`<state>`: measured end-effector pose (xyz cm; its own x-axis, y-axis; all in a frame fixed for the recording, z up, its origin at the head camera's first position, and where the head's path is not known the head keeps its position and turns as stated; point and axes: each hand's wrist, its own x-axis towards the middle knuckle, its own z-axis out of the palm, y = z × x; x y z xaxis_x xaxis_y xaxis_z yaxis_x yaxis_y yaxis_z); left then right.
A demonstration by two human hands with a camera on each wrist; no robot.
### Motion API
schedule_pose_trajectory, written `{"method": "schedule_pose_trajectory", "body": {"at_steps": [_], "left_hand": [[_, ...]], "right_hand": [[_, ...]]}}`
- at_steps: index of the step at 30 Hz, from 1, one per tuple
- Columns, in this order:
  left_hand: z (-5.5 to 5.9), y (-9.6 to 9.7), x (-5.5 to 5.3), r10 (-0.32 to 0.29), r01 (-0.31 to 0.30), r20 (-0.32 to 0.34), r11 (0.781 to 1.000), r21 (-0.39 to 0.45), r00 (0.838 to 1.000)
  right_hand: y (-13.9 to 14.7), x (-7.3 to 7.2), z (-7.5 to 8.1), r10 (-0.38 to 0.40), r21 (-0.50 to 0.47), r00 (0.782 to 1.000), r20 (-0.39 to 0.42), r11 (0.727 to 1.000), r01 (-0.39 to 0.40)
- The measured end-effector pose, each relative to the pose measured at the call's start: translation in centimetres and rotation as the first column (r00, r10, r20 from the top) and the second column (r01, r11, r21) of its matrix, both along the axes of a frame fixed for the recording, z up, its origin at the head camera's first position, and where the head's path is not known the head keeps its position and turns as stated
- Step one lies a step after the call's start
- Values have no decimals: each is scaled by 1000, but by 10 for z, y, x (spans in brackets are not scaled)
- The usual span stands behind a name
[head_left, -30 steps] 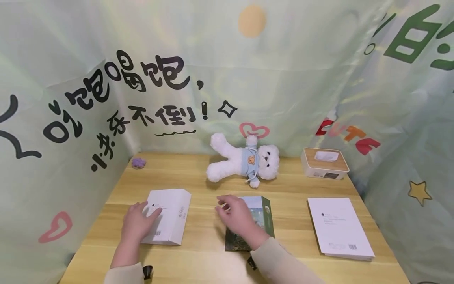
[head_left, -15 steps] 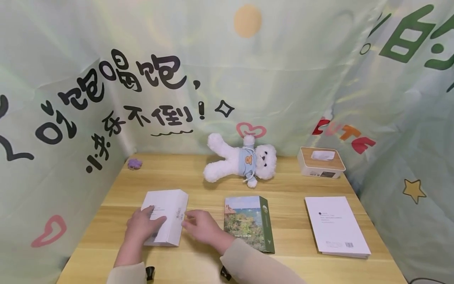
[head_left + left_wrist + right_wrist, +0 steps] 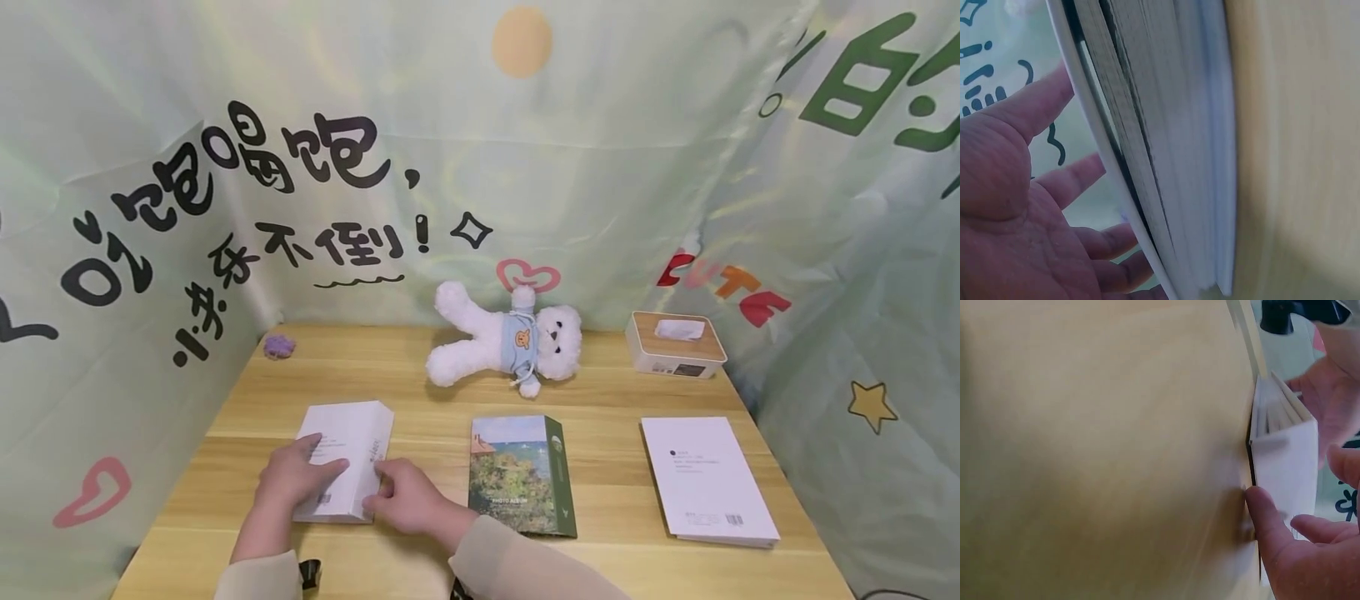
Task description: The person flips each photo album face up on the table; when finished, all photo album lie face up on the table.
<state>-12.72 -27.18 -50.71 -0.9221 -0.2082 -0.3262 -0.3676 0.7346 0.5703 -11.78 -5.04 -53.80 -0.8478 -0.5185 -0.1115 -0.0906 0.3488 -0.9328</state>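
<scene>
A thick white album (image 3: pixel 347 420) lies on the left of the wooden table (image 3: pixel 420 575), plain cover with small print and a barcode facing up. My left hand (image 3: pixel 291 471) rests on that cover with fingers spread. In the left wrist view the fingertips (image 3: pixel 1100 164) meet the cover, and the page edges (image 3: pixel 1154 125) show beneath it. My right hand (image 3: pixel 411 497) is at the spine on the album's right side. In the right wrist view one of its fingertips (image 3: pixel 1260 499) touches the spine's low edge, close to the tabletop.
A green-spined photo album (image 3: pixel 513 475) with a seaside picture lies in the middle, another white album (image 3: pixel 705 483) on the right. Along the back are a white plush bear (image 3: pixel 487 337), a tissue box (image 3: pixel 678 346) and a small purple object (image 3: pixel 279 347). Printed cloth surrounds the table.
My right hand has moved left from over the middle album to the spine of the left white one. My left hand stays on its cover, settled a little lower.
</scene>
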Motion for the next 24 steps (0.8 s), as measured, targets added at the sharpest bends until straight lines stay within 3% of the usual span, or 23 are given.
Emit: {"method": "schedule_pose_trajectory", "body": {"at_steps": [9,17,19,24], "left_hand": [[2,6,-3,-31,32,-31,999,14,999],[0,11,-4,-44,45,-33,998,32,998],[-1,10,-4,-43,44,-24,998,40,999],[4,11,-2,-45,45,-4,995,84,999]], "right_hand": [[-2,6,0,1,-94,997,78,996,6],[1,6,2,37,-44,993,-109,998,-42],[1,8,2,22,-20,991,-135,1000,-25],[2,11,6,-70,-39,991,-110,997,66]]}}
